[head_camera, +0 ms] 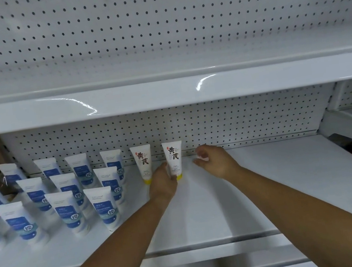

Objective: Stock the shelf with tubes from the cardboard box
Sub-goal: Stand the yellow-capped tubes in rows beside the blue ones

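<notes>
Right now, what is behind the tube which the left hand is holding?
Behind the held tube only the perforated back panel shows, no other tube. The left hand covers the tube's lower left side, so the shelf just behind that part is hidden.

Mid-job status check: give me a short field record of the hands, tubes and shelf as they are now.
left hand: grips right yellow-cap tube, which stands cap down at the shelf back
right hand: just right of that tube, fingers curled; unclear if it holds anything
left yellow-cap tube: stands untouched
blue tubes: upright in rows, left part of shelf
shelf: white, pegboard behind
box: not in view
</notes>
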Demonstrator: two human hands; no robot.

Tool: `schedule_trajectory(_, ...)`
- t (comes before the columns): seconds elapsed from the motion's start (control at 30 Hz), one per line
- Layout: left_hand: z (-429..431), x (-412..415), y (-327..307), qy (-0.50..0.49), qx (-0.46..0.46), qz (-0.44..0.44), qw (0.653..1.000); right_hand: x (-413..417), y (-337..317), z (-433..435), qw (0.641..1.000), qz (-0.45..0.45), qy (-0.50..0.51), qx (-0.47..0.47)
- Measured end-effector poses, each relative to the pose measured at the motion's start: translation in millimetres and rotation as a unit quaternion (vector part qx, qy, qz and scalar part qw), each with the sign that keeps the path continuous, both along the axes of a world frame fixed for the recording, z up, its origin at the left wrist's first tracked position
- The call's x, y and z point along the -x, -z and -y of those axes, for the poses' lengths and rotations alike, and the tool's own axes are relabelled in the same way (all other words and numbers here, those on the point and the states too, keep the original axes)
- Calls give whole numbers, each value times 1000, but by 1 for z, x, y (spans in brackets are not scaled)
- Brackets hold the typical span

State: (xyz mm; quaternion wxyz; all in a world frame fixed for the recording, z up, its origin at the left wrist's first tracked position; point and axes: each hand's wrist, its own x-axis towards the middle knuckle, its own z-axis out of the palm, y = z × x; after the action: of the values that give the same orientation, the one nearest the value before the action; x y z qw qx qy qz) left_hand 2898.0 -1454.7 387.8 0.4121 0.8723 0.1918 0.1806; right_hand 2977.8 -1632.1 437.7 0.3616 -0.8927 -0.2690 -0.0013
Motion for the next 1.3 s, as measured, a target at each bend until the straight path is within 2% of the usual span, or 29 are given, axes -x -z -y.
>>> schedule_trajectory(0.07,7,8,-9,-8,-21,-30,999,6,-2,16,996,41,-10,79)
schedule_trajectory(0.23,23,31,-29,-15,-146,-103,984,23,-3,46,976,104,-40,188)
schedule_trajectory(0.5,46,76,-39,14,-349,-150,925,55,-5,72,955,147,-75,245)
schedule_trajectory(0.67,56,109,-36,18,-423,-152,893,77,-6,81,949,167,-82,254)
schedule_trajectory(0.77,53,129,-32,21,-432,-155,888,97,-4,83,948,166,-85,257)
schedule_trajectory(1.0,30,197,-30,20,-388,-143,910,163,-1,62,952,164,-89,242)
schedule_trajectory(1.3,-47,334,-7,-26,-343,-191,919,277,32,-39,940,165,-193,227)
